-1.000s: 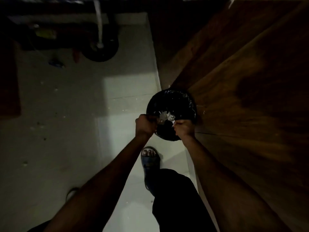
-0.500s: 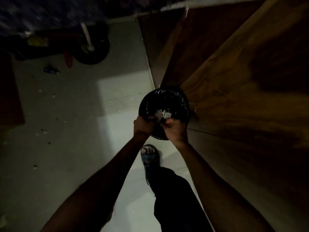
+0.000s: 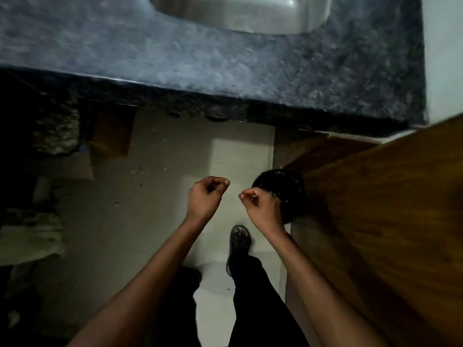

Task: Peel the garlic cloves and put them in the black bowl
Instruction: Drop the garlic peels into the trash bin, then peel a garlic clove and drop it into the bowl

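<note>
The left hand [image 3: 204, 197] is held up in the air over the floor [image 3: 160, 196]. Its fingers are curled in and the thumb tip touches the fingertips, but it is too dark to tell if anything small is pinched there. The right hand [image 3: 260, 205] is just beside it, with a gap between the two. Its fingers are curled in too, thumb against the first finger, and it is hard to tell if it holds anything. Both bare arms reach up from the bottom of the view.

The black bowl [image 3: 288, 186] sits right behind the right hand, at the edge of the brown wooden table [image 3: 388, 209]. The hand hides part of it. Small white bits show along its rim. No garlic can be made out.

Below the hands a foot in a sandal [image 3: 239, 240] stands on the pale floor, with a dark trouser leg [image 3: 258, 296] above it. Farther out is a dark speckled stone counter [image 3: 225, 61], and a shiny metal sink [image 3: 238, 13] is set into it at the top
</note>
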